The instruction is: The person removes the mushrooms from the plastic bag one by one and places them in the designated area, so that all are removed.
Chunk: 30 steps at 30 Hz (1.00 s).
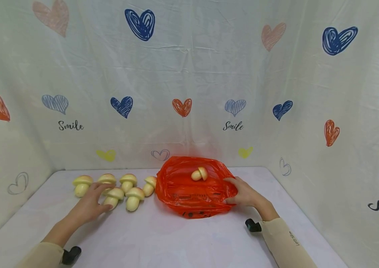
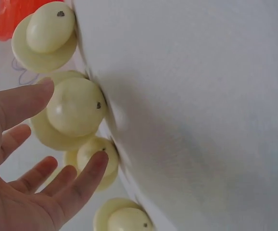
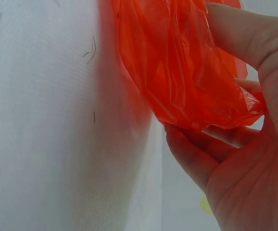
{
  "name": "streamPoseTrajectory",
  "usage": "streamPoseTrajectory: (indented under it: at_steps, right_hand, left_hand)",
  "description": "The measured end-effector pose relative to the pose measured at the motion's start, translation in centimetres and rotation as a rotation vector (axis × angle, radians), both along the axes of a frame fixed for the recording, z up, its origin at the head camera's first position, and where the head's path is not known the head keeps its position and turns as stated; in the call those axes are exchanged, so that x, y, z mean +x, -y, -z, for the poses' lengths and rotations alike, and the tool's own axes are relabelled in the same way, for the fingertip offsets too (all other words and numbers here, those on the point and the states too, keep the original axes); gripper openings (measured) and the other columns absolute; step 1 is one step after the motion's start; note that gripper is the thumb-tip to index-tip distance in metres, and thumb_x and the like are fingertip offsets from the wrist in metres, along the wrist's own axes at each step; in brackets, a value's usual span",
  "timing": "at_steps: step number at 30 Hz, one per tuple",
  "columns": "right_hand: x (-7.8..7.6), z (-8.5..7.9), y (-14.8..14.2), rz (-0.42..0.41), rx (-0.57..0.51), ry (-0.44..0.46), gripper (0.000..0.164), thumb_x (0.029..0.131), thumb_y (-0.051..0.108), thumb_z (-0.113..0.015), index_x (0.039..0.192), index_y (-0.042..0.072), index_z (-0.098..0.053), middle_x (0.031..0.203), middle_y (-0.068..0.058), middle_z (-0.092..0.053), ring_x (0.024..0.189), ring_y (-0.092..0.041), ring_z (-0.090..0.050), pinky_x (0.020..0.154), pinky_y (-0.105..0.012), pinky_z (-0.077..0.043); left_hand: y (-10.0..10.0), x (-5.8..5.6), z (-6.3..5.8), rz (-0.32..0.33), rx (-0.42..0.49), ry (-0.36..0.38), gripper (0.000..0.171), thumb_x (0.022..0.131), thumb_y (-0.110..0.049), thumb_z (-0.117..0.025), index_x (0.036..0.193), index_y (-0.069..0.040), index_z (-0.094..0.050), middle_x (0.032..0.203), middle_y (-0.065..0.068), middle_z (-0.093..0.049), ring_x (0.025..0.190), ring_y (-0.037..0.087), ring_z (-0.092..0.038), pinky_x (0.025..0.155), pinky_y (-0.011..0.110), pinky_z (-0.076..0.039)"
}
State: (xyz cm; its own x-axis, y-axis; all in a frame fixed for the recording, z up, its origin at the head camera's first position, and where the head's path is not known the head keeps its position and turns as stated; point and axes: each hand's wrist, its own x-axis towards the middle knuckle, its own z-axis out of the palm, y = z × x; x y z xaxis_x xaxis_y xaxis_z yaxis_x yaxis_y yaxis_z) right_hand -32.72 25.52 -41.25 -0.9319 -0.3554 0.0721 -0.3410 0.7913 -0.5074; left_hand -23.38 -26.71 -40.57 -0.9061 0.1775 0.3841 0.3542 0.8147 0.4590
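In the head view my left hand [image 1: 90, 204] is over a group of yellow-cream toy mushrooms at the left of the table. Its thumb and fingers are spread around the nearest mushroom [image 1: 114, 194]. The left wrist view shows the thumb tip right at that mushroom [image 2: 76, 108], with the other fingers apart. A red plastic bag [image 1: 172, 188] lies with its mouth open at the middle, and one mushroom [image 1: 200, 174] is inside. My right hand [image 1: 248, 193] holds the bag's right edge, thumb on one side of the film [image 3: 177, 72] and fingers on the other.
Several more mushrooms stand close together, among them one at the far left [image 1: 82, 185] and one touching the bag's left side [image 1: 149, 185]. A curtain [image 1: 189, 78] printed with hearts encloses the white table [image 1: 162, 242] at the back and sides.
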Motion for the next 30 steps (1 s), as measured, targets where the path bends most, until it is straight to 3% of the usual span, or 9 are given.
streamPoseTrajectory:
  at_steps: [3, 10, 12, 20, 30]
  right_hand:
    - [-0.1, 0.0, 0.0, -0.002, 0.000, 0.000, 0.080, 0.069, 0.038, -0.082, 0.139, 0.020, -0.047, 0.137, -0.008, -0.042, 0.124, -0.029, -0.042, 0.093, -0.056, -0.044]
    - [-0.1, 0.0, -0.1, 0.003, 0.000, -0.007, 0.081, 0.069, 0.040, -0.083, 0.139, 0.020, -0.047, 0.137, -0.009, -0.042, 0.124, -0.029, -0.042, 0.094, -0.056, -0.043]
    - [-0.1, 0.1, -0.1, 0.007, -0.005, -0.002, 0.080, 0.069, 0.039, -0.083, 0.139, 0.020, -0.047, 0.138, -0.009, -0.042, 0.124, -0.029, -0.041, 0.094, -0.056, -0.043]
    - [-0.2, 0.3, 0.1, 0.014, 0.000, 0.009, 0.080, 0.069, 0.038, -0.083, 0.139, 0.022, -0.047, 0.140, -0.010, -0.040, 0.124, -0.030, -0.041, 0.093, -0.056, -0.044]
    - [-0.1, 0.1, 0.1, 0.017, -0.006, 0.013, 0.080, 0.068, 0.038, -0.083, 0.138, 0.022, -0.047, 0.139, -0.009, -0.041, 0.123, -0.029, -0.042, 0.092, -0.055, -0.045]
  left_hand:
    - [-0.1, 0.3, -0.3, 0.005, -0.008, -0.009, 0.057, 0.074, -0.007, -0.079, 0.125, -0.002, -0.054, 0.122, 0.024, -0.044, 0.109, 0.046, -0.049, 0.087, 0.061, -0.041]
    - [-1.5, 0.7, -1.2, 0.068, -0.064, -0.204, 0.053, 0.073, -0.014, -0.082, 0.120, -0.006, -0.057, 0.118, 0.016, -0.052, 0.106, 0.039, -0.053, 0.082, 0.056, -0.046]
    - [-2.2, 0.8, -1.4, 0.082, -0.074, -0.229, 0.053, 0.072, -0.013, -0.082, 0.119, -0.006, -0.058, 0.116, 0.015, -0.053, 0.105, 0.036, -0.053, 0.081, 0.054, -0.046]
    - [-5.0, 1.0, -2.1, 0.126, -0.093, -0.242, 0.052, 0.073, -0.014, -0.082, 0.120, -0.011, -0.059, 0.115, 0.011, -0.054, 0.104, 0.029, -0.053, 0.080, 0.048, -0.049]
    - [-8.7, -0.2, -2.6, 0.205, -0.055, -0.288, 0.048, 0.074, -0.015, -0.081, 0.117, -0.014, -0.061, 0.114, 0.003, -0.054, 0.107, 0.024, -0.052, 0.085, 0.044, -0.050]
